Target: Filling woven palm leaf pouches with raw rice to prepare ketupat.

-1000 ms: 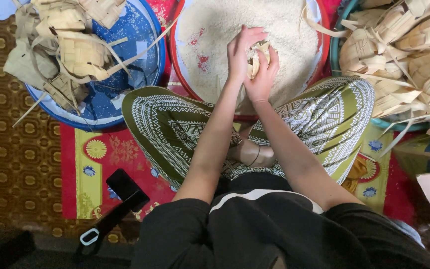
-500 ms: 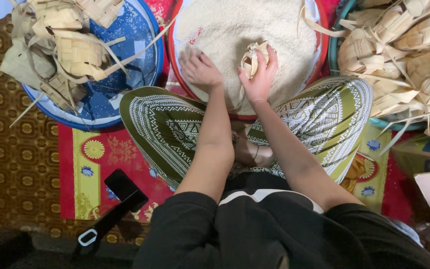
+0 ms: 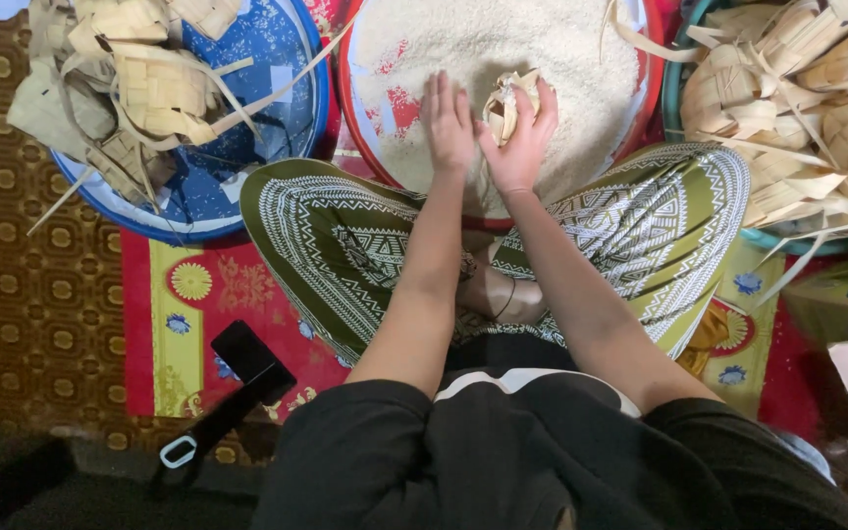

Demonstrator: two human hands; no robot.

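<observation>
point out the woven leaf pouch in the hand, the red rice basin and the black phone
pale woven leaf pouch point(image 3: 504, 106), head view, its open top
round red rice basin point(image 3: 648, 93), head view, right rim
flat black phone point(image 3: 247, 355), head view, screen middle

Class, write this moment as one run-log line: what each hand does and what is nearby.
left hand: flat on rice | right hand: holds woven leaf pouch | basin: red rim | both sides: pouches in bowls

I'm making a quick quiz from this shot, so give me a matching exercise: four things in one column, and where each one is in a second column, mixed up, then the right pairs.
Things:
1. woven leaf pouch
2. left hand
3. blue basin
4. black phone

Places:
A. lying on the red patterned mat
B. flat on the white rice
C. held in the right hand
D. at upper left, holding empty woven pouches

Pairs: 1-C, 2-B, 3-D, 4-A
</observation>
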